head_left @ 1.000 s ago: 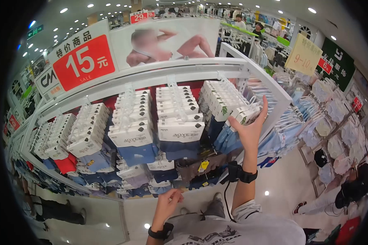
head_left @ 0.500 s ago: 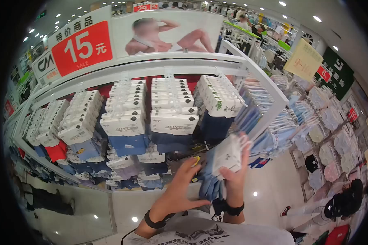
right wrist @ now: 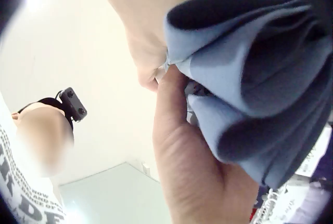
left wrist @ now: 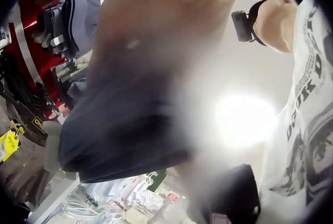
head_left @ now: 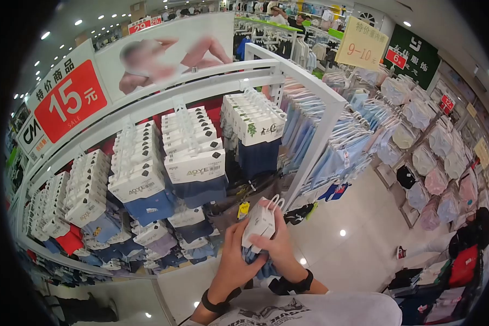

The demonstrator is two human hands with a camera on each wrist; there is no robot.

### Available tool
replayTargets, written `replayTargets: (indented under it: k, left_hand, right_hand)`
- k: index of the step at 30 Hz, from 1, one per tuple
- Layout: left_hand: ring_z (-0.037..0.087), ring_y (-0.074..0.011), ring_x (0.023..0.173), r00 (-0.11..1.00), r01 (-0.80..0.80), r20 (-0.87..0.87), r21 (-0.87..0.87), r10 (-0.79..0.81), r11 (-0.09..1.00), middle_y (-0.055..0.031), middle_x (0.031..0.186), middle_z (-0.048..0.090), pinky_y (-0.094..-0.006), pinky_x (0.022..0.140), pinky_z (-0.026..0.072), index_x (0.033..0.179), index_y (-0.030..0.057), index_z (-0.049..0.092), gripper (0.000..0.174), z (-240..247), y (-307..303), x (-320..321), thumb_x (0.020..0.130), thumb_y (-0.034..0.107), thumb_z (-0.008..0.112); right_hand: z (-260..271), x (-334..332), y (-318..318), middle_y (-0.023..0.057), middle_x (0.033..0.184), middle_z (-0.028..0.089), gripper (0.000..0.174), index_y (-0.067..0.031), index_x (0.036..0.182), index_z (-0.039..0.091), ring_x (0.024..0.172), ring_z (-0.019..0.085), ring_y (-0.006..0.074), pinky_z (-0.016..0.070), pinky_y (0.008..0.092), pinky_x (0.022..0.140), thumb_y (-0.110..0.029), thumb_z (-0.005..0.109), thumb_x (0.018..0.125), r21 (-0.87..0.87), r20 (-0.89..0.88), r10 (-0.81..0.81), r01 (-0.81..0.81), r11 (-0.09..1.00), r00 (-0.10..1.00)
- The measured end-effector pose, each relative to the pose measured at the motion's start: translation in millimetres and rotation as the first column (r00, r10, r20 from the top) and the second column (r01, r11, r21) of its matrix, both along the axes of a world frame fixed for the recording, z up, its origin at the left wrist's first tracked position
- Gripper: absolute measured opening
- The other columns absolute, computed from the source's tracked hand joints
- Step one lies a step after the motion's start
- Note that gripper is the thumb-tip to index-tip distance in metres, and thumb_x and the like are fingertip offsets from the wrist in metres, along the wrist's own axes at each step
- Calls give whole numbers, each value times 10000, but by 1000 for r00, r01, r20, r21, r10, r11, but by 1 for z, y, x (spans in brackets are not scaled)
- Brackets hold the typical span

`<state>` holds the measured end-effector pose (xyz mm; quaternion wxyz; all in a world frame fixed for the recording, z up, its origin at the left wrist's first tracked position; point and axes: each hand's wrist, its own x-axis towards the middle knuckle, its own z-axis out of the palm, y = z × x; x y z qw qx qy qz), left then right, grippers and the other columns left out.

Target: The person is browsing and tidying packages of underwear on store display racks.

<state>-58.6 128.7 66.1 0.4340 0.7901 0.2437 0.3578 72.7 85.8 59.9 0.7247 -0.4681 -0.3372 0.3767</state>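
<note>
In the head view, a small stack of packaged blue underwear (head_left: pixel 259 225), with white card tops and white plastic hooks, is held low in front of the body. My left hand (head_left: pixel 237 259) grips the stack from its left side. On the other side my right hand (head_left: pixel 281 245) grips it, thumb across the white card. Folds of the blue cloth (right wrist: pixel 234 68) hang beside the hands in the right wrist view. A blurred dark blue piece of the cloth (left wrist: pixel 125 130) fills the middle of the left wrist view.
A white display rack (head_left: pixel 309 79) carries rows of card-topped underwear packs (head_left: pixel 193 163). Light blue garments (head_left: pixel 304 125) hang to its right. Farther right stands a wall rack of pale underwear (head_left: pixel 424 157). A person's leg (head_left: pixel 424 246) shows at lower right, above the tiled floor (head_left: pixel 342 261).
The right hand has brought the stack down from the rack's right end to the body. My left hand has come up and taken hold of it. The head view has turned right.
</note>
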Motion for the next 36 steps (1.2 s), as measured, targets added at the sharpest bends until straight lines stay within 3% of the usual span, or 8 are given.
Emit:
replayTargets:
  k: [5, 12, 13, 20, 23, 27, 31, 36]
  left_hand:
    - [515, -349, 1205, 961, 217, 216, -204, -173, 955, -210, 1302, 460, -407, 1010, 422, 1435, 9, 388, 785, -6, -3, -9, 732, 47, 735]
    - [589, -271, 1102, 971, -64, 220, -137, 94, 988, -159, 1170, 572, -372, 955, 456, 1307, -4, 495, 618, -23, -5, 1, 719, -20, 683]
    - [643, -255, 1043, 951, -119, 263, -174, 162, 978, -155, 1114, 636, -352, 901, 496, 1245, -14, 545, 557, -21, -7, 4, 714, 0, 713]
    - [717, -195, 876, 910, -161, 341, -233, 236, 959, -163, 1017, 729, -307, 754, 554, 1132, -34, 669, 399, -27, 1, -9, 772, 85, 792]
    - [725, -165, 826, 978, -69, 178, -196, 104, 978, -121, 946, 749, -302, 712, 559, 1051, -9, 717, 340, -21, 17, -37, 763, 130, 833]
    - [731, -254, 761, 989, 107, -82, -166, -122, 980, -138, 866, 741, -315, 688, 554, 988, 1, 727, 327, -5, 29, -61, 749, 188, 847]
    - [718, -302, 732, 920, 258, -255, -176, -297, 950, -156, 815, 729, -328, 680, 546, 968, -4, 722, 402, -15, 35, -69, 727, 286, 860]
    - [714, -244, 716, 839, 346, -328, -295, -435, 891, -141, 823, 736, -313, 663, 528, 967, 8, 721, 498, -12, 51, -74, 656, 353, 900]
  right_hand:
    - [-2, 3, -3, 90, 1319, 375, 838, -79, 1322, 450, 1204, 453, 214, 386, 344, 1018, -218, 862, 605, 32, 353, -128, 125, 992, 927]
    - [-1, -11, -4, 140, 1357, 290, 855, -54, 1280, 462, 1205, 420, 256, 371, 368, 1028, -276, 889, 573, 61, 565, -150, 140, 988, 811]
    - [4, -14, -5, 159, 1355, 274, 868, -56, 1275, 458, 1214, 409, 278, 370, 379, 1029, -298, 898, 567, 81, 684, -196, 194, 978, 703]
    - [13, -19, -8, 178, 1384, 295, 886, -66, 1259, 551, 1283, 392, 317, 377, 417, 1030, -346, 957, 523, 87, 767, -171, 164, 983, 618]
    - [35, 13, -13, 135, 1256, 508, 731, -72, 1195, 628, 1198, 510, 276, 421, 392, 984, -306, 944, 579, -61, 739, 131, -128, 990, 661]
    - [21, 42, -14, 110, 985, 674, 594, -15, 1211, 592, 835, 650, 220, 505, 315, 743, -235, 863, 730, -219, 762, 396, -372, 902, 512]
    - [13, 33, -10, 108, 1027, 658, 512, 1, 1168, 557, 911, 622, 201, 482, 320, 791, -258, 811, 807, -441, 446, 790, -664, 604, 422]
    - [-5, 12, -18, 113, 1273, 553, 694, -12, 1401, 368, 1137, 507, 159, 404, 302, 958, -207, 755, 858, -331, 242, 815, -744, 580, 527]
